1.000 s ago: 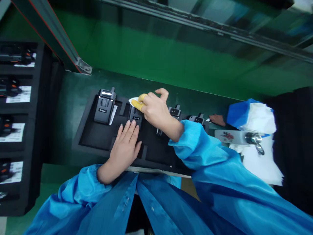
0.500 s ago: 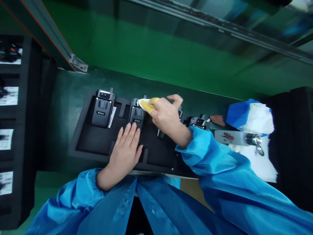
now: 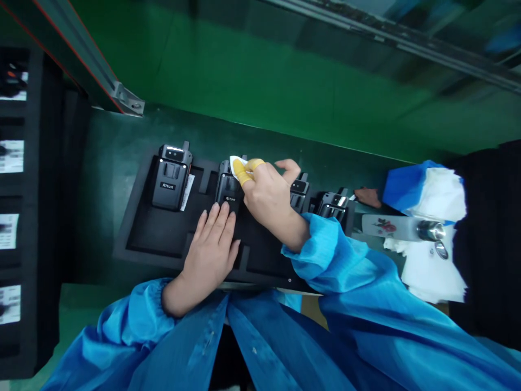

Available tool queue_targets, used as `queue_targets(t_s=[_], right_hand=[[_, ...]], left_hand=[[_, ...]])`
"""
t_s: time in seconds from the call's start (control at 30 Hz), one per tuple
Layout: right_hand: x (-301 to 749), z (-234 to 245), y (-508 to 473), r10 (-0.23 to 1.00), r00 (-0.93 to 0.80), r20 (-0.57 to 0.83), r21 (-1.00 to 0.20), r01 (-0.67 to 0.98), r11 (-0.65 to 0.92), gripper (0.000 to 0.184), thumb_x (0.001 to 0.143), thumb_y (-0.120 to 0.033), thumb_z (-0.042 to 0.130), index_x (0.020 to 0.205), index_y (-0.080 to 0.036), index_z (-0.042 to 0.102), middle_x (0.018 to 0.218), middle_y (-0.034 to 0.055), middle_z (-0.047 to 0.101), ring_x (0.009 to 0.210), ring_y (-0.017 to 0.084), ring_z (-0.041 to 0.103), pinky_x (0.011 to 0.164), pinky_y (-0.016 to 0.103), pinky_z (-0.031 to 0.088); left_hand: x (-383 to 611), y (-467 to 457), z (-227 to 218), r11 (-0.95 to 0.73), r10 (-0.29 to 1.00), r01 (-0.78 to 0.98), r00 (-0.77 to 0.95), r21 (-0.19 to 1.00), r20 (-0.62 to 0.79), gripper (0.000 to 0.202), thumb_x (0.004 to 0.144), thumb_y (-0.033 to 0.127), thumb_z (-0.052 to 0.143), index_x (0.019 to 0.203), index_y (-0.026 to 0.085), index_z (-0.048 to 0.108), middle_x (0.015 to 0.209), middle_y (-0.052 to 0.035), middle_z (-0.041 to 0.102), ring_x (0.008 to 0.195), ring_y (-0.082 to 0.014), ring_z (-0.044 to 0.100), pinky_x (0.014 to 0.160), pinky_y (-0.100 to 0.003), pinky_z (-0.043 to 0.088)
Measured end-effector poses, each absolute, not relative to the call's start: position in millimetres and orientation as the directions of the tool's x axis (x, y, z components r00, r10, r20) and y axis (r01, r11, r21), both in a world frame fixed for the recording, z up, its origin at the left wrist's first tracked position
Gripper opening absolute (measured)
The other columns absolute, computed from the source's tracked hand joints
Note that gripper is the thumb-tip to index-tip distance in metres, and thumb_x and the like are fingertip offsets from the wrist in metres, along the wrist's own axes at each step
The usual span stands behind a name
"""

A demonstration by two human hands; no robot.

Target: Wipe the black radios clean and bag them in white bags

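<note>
White wipe [image 3: 235,163] pinched in your right hand [image 3: 268,195] (yellow finger cots), pressed on top end of second radio [image 3: 228,189] in foam tray [image 3: 163,239]. Radio's long axis runs away from you. Left hand [image 3: 211,250] flat, unclenched, fingertips steadying its near end.

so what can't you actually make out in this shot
- Second radio: the right hand and its white wipe cover the top, the left hand the bottom.
- Third radio: mostly behind the right wrist.
- Labels in the left rack: blurred, cut by the edge.
</note>
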State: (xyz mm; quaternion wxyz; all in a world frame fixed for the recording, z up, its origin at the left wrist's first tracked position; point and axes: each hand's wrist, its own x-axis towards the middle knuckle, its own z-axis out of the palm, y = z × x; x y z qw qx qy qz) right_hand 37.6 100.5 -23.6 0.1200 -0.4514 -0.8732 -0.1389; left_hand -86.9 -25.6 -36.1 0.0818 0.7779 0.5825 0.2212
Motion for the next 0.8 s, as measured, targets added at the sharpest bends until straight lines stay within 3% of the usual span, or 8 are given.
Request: queue_targets(t_s=[0.13,0.23,0.43,0.67,0.8], right_hand=[[58.3,-23.6,97.3,0.829,-0.448,0.334,0.128,0.893,0.431,0.038,0.092,-0.01,0.035,0.072,-0.018,0.066,0.079,0.003,0.058,0.077,0.014,0.045,0.09,0.044,0.019],[61.7,-19.8,102.0,0.871,-0.372,0.322,0.086,0.927,0.364,0.036,0.092,-0.011,0.035,0.076,-0.018,0.067,0.083,0.0037,0.058,0.079,0.015,0.047,0.09,0.045,0.02],[34.0,-15.3,111.3,0.783,-0.577,0.231,0.066,0.813,0.579,0.034,0.096,-0.017,0.035,0.098,-0.025,0.068,0.101,0.0043,0.063,0.093,0.017,0.047,0.095,0.045,0.019],[57.8,-10.1,125.2,0.876,-0.418,0.241,-0.02,0.9,0.435,0.041,0.096,-0.016,0.029,0.088,-0.02,0.069,0.094,0.0053,0.061,0.087,0.018,0.047,0.093,0.049,0.019],[49.6,-9.1,120.6,0.817,-0.517,0.257,-0.045,0.838,0.544,0.039,0.097,-0.019,0.031,0.092,-0.022,0.07,0.096,0.0049,0.061,0.09,0.018,0.047,0.093,0.048,0.019]], left_hand=[[-86.7,-25.4,-35.5,-0.312,0.94,0.863,0.218,0.397,0.264,0.052,0.094,0.024,0.046,0.143,0.006,0.04,0.146,-0.0215,0.047,0.14,-0.0326,0.04,0.114,-0.052,0.034],[-86.8,-25.2,-35.7,-0.315,0.938,0.86,0.217,0.401,0.27,0.052,0.094,0.024,0.047,0.142,0.006,0.04,0.146,-0.0219,0.047,0.14,-0.0329,0.039,0.114,-0.052,0.033],[-86.9,-24.0,-34.5,-0.319,0.933,0.872,0.22,0.371,0.286,0.046,0.093,0.023,0.048,0.135,0.004,0.048,0.142,-0.0237,0.051,0.138,-0.0338,0.043,0.111,-0.051,0.038],[-86.0,-24.0,-33.9,-0.325,0.929,0.873,0.223,0.363,0.295,0.045,0.093,0.023,0.048,0.134,0.004,0.048,0.142,-0.0238,0.051,0.138,-0.0333,0.043,0.111,-0.05,0.038],[-86.5,-25.2,-35.9,-0.316,0.936,0.872,0.223,0.374,0.271,0.051,0.093,0.022,0.049,0.14,0.005,0.043,0.145,-0.023,0.048,0.141,-0.0329,0.039,0.112,-0.051,0.037]])
